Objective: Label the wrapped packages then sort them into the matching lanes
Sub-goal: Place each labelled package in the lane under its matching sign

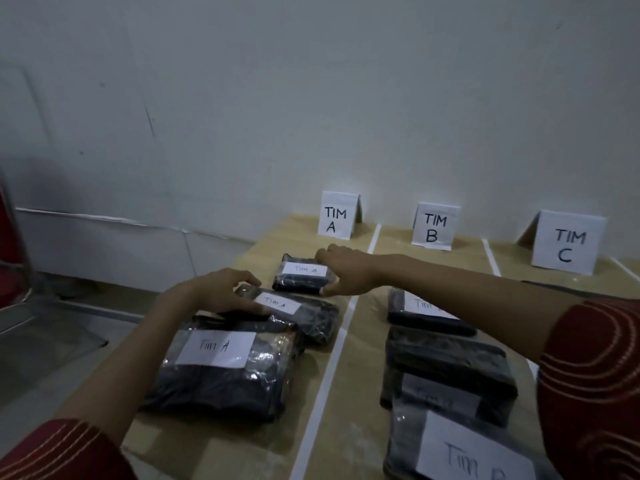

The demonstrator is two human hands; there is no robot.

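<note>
Three black wrapped packages labelled "TIM A" lie in the left lane: a small far one (298,284), a middle one (308,318) and a large near one (225,379). My right hand (346,271) grips the right side of the small far package, thumb at its front corner and fingers curled over its back corner. My left hand (218,289) holds the left end of the middle package, fingers curled over its top. Several black packages lie in the middle lane, the nearest (460,452) labelled "TIM B"; my right forearm hides part of the far one (415,310).
Folded paper signs "TIM A" (337,214), "TIM B" (434,226) and "TIM C" (568,242) stand at the far edge against the wall. White tape strips (332,355) divide the brown table into lanes. A red chair (10,268) stands at left.
</note>
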